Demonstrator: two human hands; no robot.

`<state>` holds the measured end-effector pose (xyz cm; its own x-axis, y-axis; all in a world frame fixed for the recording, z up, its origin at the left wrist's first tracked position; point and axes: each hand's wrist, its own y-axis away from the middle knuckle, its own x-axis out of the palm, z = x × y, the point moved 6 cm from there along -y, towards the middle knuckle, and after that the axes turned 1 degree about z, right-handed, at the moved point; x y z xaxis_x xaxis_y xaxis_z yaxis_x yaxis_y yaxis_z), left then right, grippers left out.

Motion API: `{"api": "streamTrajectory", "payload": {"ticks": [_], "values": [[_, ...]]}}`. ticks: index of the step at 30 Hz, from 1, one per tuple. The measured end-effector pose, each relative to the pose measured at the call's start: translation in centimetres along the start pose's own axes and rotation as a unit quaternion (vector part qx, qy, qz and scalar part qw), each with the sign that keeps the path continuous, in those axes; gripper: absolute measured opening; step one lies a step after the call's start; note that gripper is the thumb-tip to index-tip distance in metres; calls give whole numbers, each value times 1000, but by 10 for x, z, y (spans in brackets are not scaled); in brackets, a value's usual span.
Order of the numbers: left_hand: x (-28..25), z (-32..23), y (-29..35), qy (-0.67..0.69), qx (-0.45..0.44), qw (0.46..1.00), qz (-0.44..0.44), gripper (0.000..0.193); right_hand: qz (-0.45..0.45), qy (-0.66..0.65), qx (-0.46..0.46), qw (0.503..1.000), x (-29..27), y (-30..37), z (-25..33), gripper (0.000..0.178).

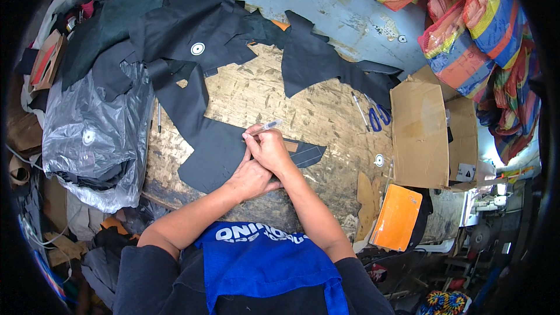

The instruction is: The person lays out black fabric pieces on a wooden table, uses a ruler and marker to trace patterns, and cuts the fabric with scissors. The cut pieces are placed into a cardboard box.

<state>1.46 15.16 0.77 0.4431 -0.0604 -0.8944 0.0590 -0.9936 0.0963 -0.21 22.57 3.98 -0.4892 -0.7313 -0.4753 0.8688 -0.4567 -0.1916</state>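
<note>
A pen with a clear barrel is pinched in my right hand, its tip end down at a black leather-like sheet. My left hand lies on the sheet just below, thumb stretched to the right and fingers partly hidden under the right hand. A small brown piece shows to the right of my right hand, on the black material. Pale drawn lines run across the sheet's right end. What lies under my palms is hidden.
Black sheets pile up at the far left, above a plastic-wrapped bundle. On the wooden board are a second pen, a white pen and blue-handled scissors. A cardboard box and an orange notebook stand right.
</note>
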Motion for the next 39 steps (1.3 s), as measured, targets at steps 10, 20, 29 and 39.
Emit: {"api": "streamTrajectory", "payload": {"ticks": [10,20,29,39], "values": [[-3,1,0,45,8,999,-28,67,-52,14,-14,998,3,-9,-3,10],[-31,-4,-13,-56,13,998,23,80,-159,108,107,975,-83,38,-32,12],[-59,18,-57,105,-6,974,200,72,-254,60,127,957,-94,61,-59,11],[-41,55,-87,208,-133,903,351,78,-167,155,121,966,-80,65,-25,11]]}}
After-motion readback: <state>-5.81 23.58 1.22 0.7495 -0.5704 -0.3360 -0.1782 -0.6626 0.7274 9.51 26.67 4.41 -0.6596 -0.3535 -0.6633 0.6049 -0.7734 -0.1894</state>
